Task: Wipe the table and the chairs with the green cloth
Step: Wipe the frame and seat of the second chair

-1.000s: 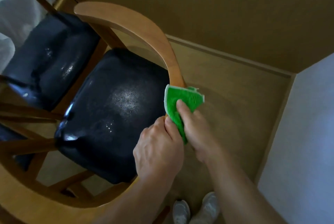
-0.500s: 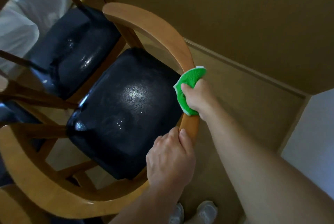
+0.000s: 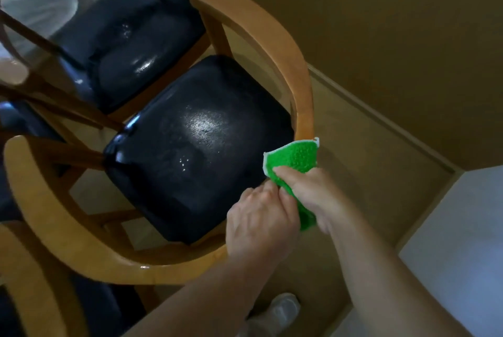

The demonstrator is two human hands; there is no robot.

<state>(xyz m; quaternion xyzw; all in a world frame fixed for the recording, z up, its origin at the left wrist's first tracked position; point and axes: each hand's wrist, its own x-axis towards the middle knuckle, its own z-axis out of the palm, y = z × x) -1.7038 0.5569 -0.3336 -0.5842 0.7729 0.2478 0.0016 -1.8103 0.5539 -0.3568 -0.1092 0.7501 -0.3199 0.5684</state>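
Observation:
A wooden chair with a curved backrest rail and a shiny black seat stands below me. My right hand grips the green cloth, wrapped around the rail on its right side. My left hand grips the same rail just below the cloth, touching the right hand. The rail under both hands is hidden.
A second chair with a black seat stands behind the first, and the wooden frame of another shows at lower left. A tan wall and baseboard run along the right. My feet are on the floor below.
My right hand has slid the green cloth back down the rail toward my left hand, after having moved it up the rail half a second before.

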